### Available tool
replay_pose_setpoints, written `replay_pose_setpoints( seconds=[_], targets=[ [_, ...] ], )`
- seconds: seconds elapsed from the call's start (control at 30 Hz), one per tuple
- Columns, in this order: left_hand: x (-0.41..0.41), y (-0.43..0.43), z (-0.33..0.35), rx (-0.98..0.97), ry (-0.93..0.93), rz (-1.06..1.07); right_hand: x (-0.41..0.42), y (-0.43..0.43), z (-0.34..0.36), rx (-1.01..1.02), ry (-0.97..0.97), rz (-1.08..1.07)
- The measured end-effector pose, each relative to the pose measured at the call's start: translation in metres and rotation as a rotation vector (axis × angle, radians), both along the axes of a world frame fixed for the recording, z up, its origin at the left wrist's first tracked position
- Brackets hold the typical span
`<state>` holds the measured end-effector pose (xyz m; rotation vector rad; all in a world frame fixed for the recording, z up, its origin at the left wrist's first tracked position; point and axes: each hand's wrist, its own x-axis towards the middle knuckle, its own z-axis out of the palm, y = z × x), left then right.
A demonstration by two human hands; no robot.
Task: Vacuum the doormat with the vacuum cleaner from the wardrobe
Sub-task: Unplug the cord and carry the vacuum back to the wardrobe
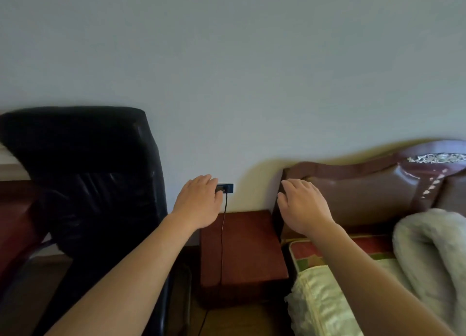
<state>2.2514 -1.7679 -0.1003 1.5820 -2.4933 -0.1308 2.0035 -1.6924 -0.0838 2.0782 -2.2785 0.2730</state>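
Observation:
My left hand reaches to a dark wall socket low on the wall, and its fingertips pinch a black plug at the socket. A thin black cord hangs from the plug, runs down over the bedside table and reaches the floor. Off to the right, my right hand hovers with loosely spread fingers and nothing in it, just in front of the headboard's left corner. Neither the vacuum cleaner nor the doormat is in view.
A black leather office chair stands close on the left. A reddish-brown bedside table sits below the socket. To the right is a bed with a brown padded headboard, a pale pillow and a grey fleece blanket.

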Motion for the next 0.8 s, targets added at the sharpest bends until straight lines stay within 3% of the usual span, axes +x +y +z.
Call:
replay_pose_setpoints(
  seconds=[0.8],
  targets=[
    [0.019, -0.184, -0.110, 0.131, -0.096, 0.087, 0.021, -0.211, -0.119, 0.143, -0.031, 0.112]
  ],
)
